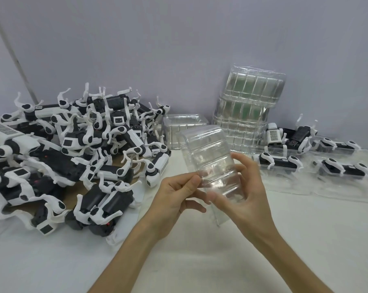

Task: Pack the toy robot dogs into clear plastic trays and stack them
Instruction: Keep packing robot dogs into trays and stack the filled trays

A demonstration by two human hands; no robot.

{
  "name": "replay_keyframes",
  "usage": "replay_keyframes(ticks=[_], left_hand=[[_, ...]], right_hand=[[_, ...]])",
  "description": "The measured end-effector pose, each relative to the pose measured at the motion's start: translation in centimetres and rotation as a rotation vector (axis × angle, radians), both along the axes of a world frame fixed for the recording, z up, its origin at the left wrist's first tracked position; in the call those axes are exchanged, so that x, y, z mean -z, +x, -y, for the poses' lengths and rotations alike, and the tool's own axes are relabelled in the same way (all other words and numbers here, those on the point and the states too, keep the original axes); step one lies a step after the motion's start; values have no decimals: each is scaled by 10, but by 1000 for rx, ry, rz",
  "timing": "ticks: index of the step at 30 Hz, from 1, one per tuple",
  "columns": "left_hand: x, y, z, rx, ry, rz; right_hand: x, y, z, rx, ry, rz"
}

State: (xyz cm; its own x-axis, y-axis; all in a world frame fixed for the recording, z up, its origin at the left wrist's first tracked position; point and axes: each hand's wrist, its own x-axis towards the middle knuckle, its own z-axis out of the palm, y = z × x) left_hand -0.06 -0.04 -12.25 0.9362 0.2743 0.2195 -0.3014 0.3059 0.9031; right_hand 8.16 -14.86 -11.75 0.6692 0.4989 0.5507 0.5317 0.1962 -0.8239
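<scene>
Both hands [210, 193] hold an empty clear tray [212, 161]; packed trays [305, 166] right

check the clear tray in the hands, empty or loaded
Empty: the clear tray, pinched by the left hand and held by the right hand, is see-through all over with nothing inside it.
</scene>
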Motion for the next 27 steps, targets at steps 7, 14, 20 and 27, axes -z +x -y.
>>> replay_keyframes(ticks=[7,14,20,27], left_hand=[[-2,1,4,-57,100,16],[-3,2,9,-201,198,41],[-4,-1,9,-130,210,22],[-3,2,9,-119,219,5]], right_hand=[[6,-4,-2,129,-66,54],[8,-5,-2,179,-37,144],[9,-3,-2,183,-45,187],[9,0,-1,224,-58,194]])
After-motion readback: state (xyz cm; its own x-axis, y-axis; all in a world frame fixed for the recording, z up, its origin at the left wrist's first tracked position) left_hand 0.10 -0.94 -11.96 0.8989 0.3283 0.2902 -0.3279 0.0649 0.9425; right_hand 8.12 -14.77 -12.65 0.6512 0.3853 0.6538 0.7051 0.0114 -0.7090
